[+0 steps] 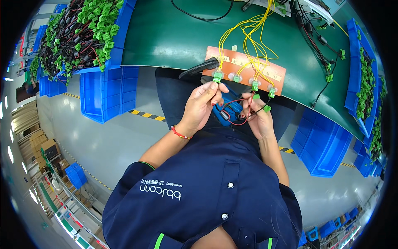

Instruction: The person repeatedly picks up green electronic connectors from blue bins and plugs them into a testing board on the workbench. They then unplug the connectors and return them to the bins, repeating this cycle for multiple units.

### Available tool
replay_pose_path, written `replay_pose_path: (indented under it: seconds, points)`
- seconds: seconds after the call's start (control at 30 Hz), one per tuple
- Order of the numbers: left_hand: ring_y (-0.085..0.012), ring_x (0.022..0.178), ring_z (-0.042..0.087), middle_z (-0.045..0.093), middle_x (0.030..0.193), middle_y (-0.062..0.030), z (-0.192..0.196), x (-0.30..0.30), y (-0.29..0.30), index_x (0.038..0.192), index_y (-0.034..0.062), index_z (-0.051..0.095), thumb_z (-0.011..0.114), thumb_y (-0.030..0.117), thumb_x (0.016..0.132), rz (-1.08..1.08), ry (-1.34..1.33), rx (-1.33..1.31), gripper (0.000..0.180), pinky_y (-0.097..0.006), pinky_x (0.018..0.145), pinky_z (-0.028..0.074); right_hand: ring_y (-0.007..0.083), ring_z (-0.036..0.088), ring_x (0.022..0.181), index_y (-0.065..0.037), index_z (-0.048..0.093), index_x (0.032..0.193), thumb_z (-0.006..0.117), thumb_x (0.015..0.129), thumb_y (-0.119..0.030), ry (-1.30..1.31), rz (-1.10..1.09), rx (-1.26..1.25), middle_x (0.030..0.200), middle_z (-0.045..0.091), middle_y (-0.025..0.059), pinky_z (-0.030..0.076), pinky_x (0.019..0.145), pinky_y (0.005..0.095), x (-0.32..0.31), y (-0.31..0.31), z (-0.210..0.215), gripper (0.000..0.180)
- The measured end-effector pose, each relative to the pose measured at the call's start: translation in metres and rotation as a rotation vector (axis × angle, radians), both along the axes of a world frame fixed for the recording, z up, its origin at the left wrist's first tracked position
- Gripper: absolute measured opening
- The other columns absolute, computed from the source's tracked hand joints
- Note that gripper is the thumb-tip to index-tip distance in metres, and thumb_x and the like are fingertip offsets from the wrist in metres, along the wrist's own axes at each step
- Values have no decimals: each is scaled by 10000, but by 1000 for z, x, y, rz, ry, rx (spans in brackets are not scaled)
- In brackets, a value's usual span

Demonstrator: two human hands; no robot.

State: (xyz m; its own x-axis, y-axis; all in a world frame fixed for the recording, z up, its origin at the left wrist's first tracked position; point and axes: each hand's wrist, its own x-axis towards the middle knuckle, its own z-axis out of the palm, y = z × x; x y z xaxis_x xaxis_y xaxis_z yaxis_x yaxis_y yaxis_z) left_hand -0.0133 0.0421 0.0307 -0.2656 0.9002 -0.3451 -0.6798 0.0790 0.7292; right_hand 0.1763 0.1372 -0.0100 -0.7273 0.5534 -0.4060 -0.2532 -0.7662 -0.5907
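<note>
1. Left hand pinches a green terminal connector at the orange board's eight o'clock.
2. Right hand, five o'clock, clasps a red-and-black wire harness.
3. Snagging, that harness might skew the connector.

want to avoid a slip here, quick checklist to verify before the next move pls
1. Left hand on the leftmost green connector: ok, fingertips at its near end.
2. That connector fully seated: cannot tell, too small.
3. Right hand holding the red-and-black cable: ok.
4. Cable straight: not ok, its wires loop between the hands.
5. Yellow wires reaching the connectors: ok.
6. Orange board uncovered: not ok, a black object overlaps its left end.
</note>
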Motion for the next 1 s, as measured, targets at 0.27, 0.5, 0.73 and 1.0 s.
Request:
replay_pose_path:
  seconds: [0.27,0.5,0.73,1.0]
  points:
    - [-73,800,501,524,828,18,12,5,-1,1038,7,626,557,183,1032,192,335,-135,189,-254,800,439,60,532,712,21,684,1108,631,991,-236,-59,184,77,774,589,-19,409,651,221,-15,1,13,287]
    - [-21,657,440,549,744,37,35,19,-10,1301,3,607,588,122,1005,-182,901,-94,319,-208,584,389,72,494,648,-10,695,1051,679,957,-211,141,306,-14,712,548,-31,377,631,230,-19,4,-1,223]
    - [-14,621,499,650,785,0,23,26,-4,1195,-5,641,602,208,1016,-173,363,-65,281,-188,539,384,61,439,618,-63,681,1007,704,938,-220,112,327,-124,684,511,-54,331,574,241,-15,3,5,174]
    - [-28,581,474,607,762,31,3,32,0,1150,-7,655,627,166,1000,-79,680,-57,231,-202,525,404,62,397,609,-100,606,854,688,947,-243,39,252,-77,689,466,-60,309,568,243,-18,1,10,190]
